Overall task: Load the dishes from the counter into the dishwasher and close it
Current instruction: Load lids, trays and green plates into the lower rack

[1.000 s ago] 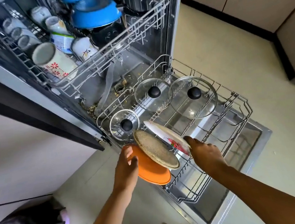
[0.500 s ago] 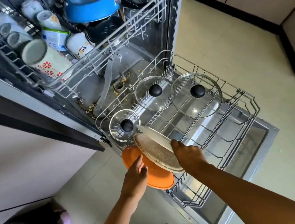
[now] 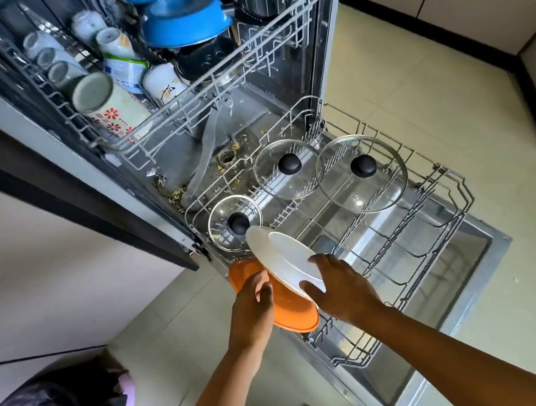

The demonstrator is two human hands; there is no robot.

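Loading is about midway. The pulled-out lower rack (image 3: 456,194) carries three glass lids (image 3: 361,172) at its rear. At its near-left corner, the right hand (image 3: 343,291) grips a white plate (image 3: 286,260) and the left hand (image 3: 252,308) holds an orange plate (image 3: 292,313). The door (image 3: 412,363) is not yet closed.

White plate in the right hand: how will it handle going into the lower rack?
Probably rigid: the white plate shows no sag though the right hand holds it only near one edge. Likely slippery, since its underside looks smooth and glossy. Probably breakable ceramic, so a knock against the lower rack could chip it.
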